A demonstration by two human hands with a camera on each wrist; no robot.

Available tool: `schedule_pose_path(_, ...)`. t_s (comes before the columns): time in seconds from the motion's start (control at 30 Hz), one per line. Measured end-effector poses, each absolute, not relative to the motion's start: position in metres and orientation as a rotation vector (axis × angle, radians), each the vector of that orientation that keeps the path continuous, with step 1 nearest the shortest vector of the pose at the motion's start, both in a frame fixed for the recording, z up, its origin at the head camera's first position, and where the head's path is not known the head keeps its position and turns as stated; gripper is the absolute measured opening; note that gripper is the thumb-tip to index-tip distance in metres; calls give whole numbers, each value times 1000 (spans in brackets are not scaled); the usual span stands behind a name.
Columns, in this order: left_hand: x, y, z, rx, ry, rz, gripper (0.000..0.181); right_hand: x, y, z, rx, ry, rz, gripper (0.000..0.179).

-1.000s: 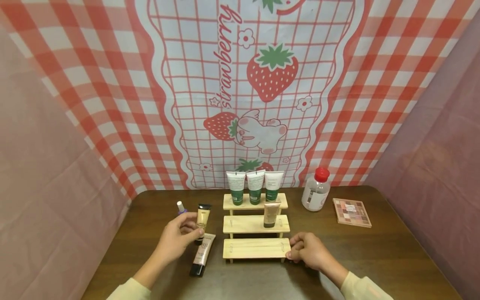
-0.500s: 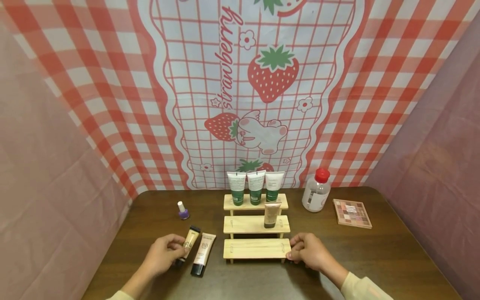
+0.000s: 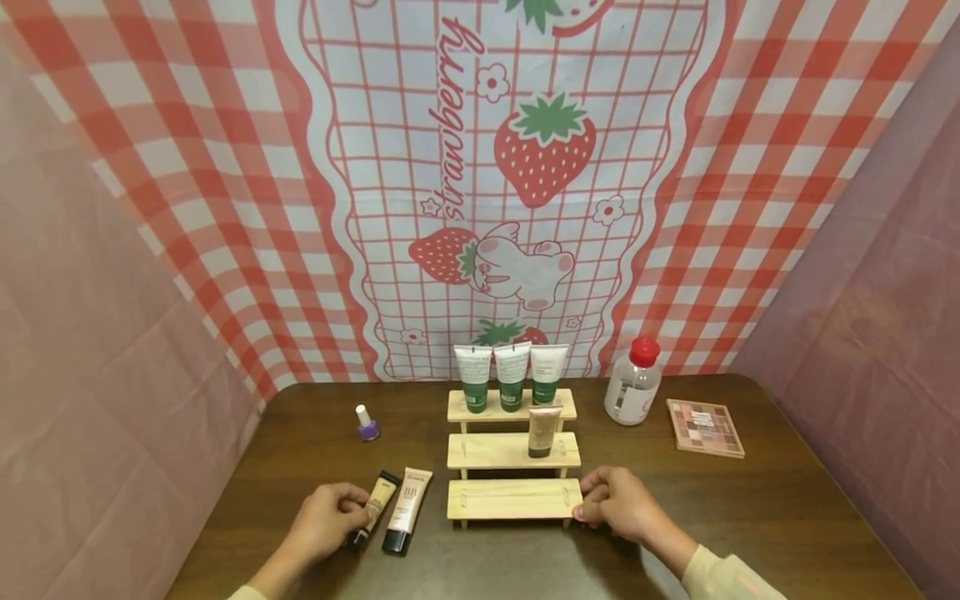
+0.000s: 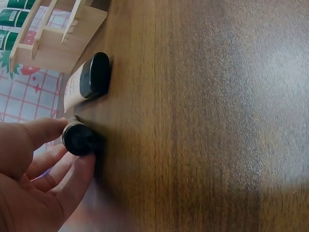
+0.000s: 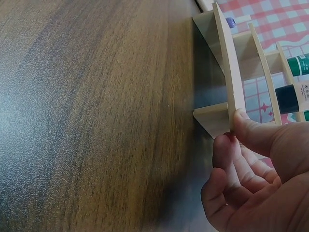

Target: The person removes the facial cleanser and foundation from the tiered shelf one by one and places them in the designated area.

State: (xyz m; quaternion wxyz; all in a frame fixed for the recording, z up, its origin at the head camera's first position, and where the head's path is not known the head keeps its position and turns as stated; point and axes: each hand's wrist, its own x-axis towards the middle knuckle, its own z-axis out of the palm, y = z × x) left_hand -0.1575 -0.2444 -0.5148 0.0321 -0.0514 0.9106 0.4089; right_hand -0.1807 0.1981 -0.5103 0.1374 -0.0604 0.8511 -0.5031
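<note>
My left hand (image 3: 327, 518) pinches a small gold tube (image 3: 380, 496) with a black cap, low at the table on the left. In the left wrist view thumb and fingers sit on either side of its black cap end (image 4: 79, 139). Just right of it lies a pale pink BB cream tube (image 3: 409, 502), black cap toward me. My right hand (image 3: 621, 502) grips the right end of the lowest step of a three-tier wooden stand (image 3: 513, 500), thumb on top and fingers beneath. A beige tube (image 3: 542, 429) stands on the middle tier.
Three white-and-green tubes (image 3: 511, 379) stand on the top tier. A purple nail polish bottle (image 3: 367, 428) is at the back left. Behind the stand's right side are a clear red-capped bottle (image 3: 632, 392) and an eyeshadow palette (image 3: 705, 427). A strawberry-print cloth (image 3: 525, 250) hangs behind.
My left hand has brought the gold tube left and toward me, from above the BB cream tube down beside it, uncovering the nail polish. My right hand has stayed on the stand.
</note>
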Motion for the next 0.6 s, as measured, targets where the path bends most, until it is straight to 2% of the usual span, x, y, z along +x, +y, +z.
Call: schedule_pose_path(0.6,-154,-247,-516,-132,2834,1203,20,-182,200,-513,-192,2431,-1493,34)
